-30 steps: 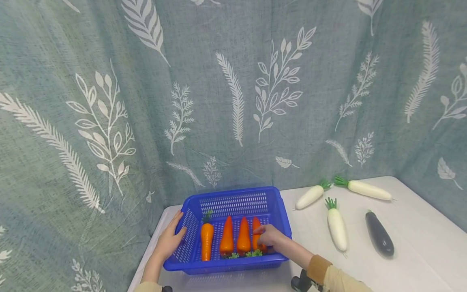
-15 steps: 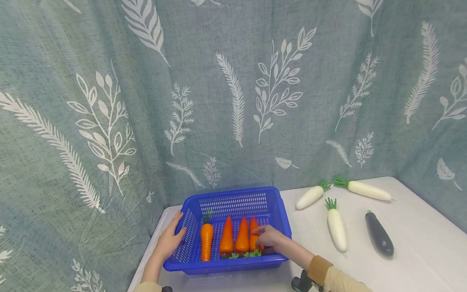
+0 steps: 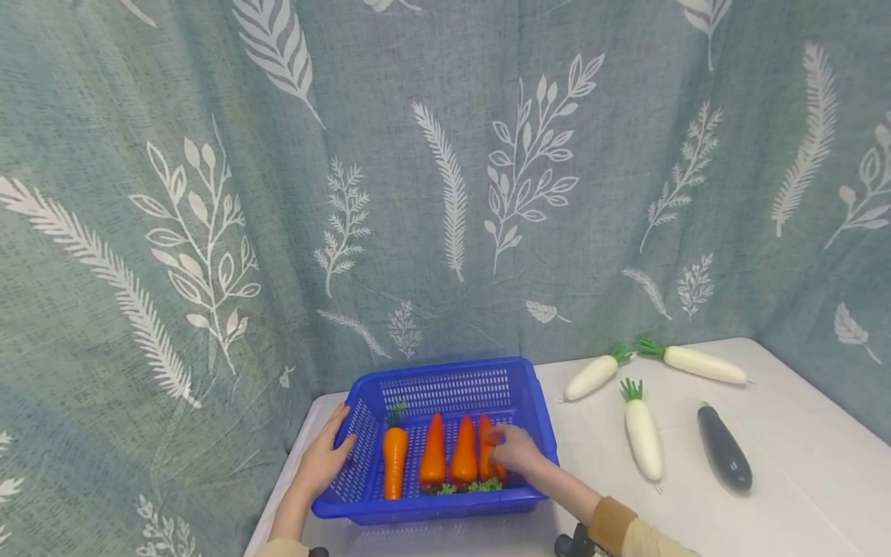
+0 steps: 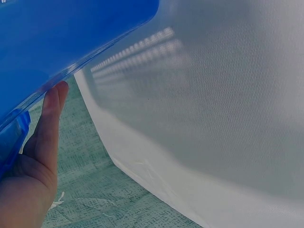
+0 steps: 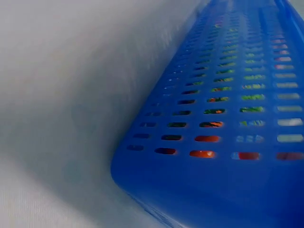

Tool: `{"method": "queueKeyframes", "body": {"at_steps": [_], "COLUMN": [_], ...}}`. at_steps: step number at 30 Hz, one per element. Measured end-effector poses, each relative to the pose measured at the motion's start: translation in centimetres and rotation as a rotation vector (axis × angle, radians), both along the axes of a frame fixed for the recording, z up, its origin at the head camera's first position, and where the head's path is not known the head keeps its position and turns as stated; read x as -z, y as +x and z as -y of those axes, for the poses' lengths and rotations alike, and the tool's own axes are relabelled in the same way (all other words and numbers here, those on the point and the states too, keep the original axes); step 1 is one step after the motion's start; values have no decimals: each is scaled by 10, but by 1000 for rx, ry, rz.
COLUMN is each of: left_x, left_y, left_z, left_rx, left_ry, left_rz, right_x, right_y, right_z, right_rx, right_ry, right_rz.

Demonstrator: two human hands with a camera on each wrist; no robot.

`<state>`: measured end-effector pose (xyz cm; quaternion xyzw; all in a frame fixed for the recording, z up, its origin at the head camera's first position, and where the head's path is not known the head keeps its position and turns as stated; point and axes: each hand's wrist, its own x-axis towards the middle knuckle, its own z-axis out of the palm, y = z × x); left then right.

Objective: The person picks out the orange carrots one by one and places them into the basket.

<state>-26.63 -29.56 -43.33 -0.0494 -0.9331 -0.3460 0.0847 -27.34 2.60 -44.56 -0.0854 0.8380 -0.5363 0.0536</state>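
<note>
A blue plastic basket (image 3: 445, 507) with slotted walls stands on the table. Inside it lie several orange carrots. The leftmost carrot (image 3: 394, 464) has its leafy end toward the back; two middle carrots, one the near-centre carrot (image 3: 464, 456), point their tips back. My right hand (image 3: 518, 451) reaches over the basket's right side, its fingers curled on the rightmost carrot (image 3: 485, 437) and partly hiding it. My left hand (image 3: 326, 456) holds the basket's left rim, thumb on the inner side. The left wrist view shows that hand's fingers (image 4: 47, 128) against the basket's outside.
Right of the basket, three white radishes, one the front radish (image 3: 643, 439), and a dark eggplant (image 3: 724, 446) lie on the white table (image 3: 786, 456). A green patterned curtain (image 3: 445, 193) hangs close behind the basket and along the sides.
The rightmost carrot shifted left toward its neighbour, then slightly back right. My right hand stayed on it and moved up a little. My left hand and the basket have kept their place.
</note>
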Motion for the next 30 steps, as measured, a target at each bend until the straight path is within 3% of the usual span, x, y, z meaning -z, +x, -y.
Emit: {"method": "queueKeyframes", "body": {"at_steps": [3,6,16,18,22,26,30], "left_x": [1,3,1,1,1,1,1], "left_y": [0,0,1,0,1,4,8], "left_z": [0,-1,0,0,2,2,1], "left_rx": [9,18,22,20,-1,-81,-282], "left_ry": [2,9,7,-2,-20,-77,-102], "left_rz": [-8,-10,-10,-21,-27,-65,-182], "right_x": [0,-2,-23,-24,-18,-10,-7], "right_y": [0,3,17,17,12,5,-4], "right_z": [0,-3,-41,-55,-88,-121,-155], "right_rx": [10,31,121,150,219,281,331], "right_ry": [35,-3,-236,-238,-142,17,164], "right_rz": [-130,-229,-395,-435,-552,-637,-655]}}
